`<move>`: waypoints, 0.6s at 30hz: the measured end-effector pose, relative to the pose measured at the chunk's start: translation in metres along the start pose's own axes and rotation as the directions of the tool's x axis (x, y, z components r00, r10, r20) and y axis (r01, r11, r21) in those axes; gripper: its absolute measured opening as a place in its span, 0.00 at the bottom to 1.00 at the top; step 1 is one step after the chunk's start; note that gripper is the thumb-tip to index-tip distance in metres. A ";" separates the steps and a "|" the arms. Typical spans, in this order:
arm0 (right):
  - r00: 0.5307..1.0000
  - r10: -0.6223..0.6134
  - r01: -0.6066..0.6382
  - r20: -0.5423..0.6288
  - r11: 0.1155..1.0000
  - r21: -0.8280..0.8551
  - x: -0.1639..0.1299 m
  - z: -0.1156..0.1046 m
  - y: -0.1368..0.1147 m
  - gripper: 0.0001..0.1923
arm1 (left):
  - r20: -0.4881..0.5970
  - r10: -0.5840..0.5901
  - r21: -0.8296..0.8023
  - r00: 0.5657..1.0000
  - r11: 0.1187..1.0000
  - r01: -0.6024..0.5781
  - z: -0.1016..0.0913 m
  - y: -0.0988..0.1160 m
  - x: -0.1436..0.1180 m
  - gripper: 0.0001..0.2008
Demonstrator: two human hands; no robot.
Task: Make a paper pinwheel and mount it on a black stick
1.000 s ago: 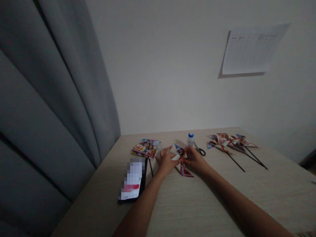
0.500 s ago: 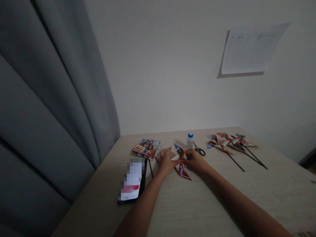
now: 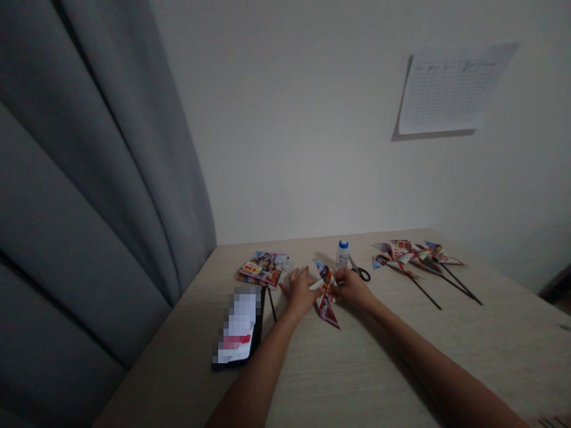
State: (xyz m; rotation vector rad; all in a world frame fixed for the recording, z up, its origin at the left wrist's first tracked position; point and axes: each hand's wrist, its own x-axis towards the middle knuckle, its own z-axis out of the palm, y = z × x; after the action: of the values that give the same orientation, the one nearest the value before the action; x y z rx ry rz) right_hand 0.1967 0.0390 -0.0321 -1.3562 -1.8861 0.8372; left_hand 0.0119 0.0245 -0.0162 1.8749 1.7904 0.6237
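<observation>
Between my hands at the middle of the table is a paper pinwheel (image 3: 328, 312) folded from printed, glossy paper, its blades pointing up and down. My left hand (image 3: 300, 292) presses on its left side with the thumb, the other fingers spread toward the table. On the right side, my right hand (image 3: 352, 288) pinches the folded paper near the centre with thumb and fingers. Just behind my right hand stand a glue bottle (image 3: 342, 255) with a blue cap and, lying beside it, scissors (image 3: 363, 273) with black handles. The pinwheel's centre is partly hidden by my fingers.
A stack of printed paper pieces (image 3: 264, 267) lies at the back left. In front of it are a phone (image 3: 238, 327) and thin dark sticks (image 3: 272, 304). Several finished pinwheels on sticks (image 3: 410, 257) lie at the right. A grey curtain (image 3: 111, 178) borders the table's left side.
The pinwheel's lower blade has swung slightly to the left and down, and its upper blade has turned a little. Both hands stay in nearly the same place.
</observation>
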 end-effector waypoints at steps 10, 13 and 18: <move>1.000 0.003 -0.003 -0.021 1.000 -0.006 0.002 0.001 0.001 0.05 | 0.000 -0.021 -0.019 1.000 1.000 0.020 -0.002 0.004 -0.002 0.16; 1.000 0.017 -0.017 -0.004 1.000 0.000 0.002 0.002 0.001 0.06 | 0.006 -0.015 -0.007 1.000 1.000 0.015 -0.002 0.005 -0.002 0.09; 0.999 0.032 -0.034 0.026 0.996 0.083 -0.001 0.002 -0.006 0.07 | 0.001 -0.015 -0.002 1.000 1.000 0.015 -0.002 0.006 -0.002 0.10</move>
State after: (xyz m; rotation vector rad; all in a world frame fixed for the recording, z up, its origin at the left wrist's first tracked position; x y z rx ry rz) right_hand 0.1923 0.0364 -0.0284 -1.3356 -1.8305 0.9425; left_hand 0.0152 0.0221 -0.0111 1.8590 1.8010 0.6192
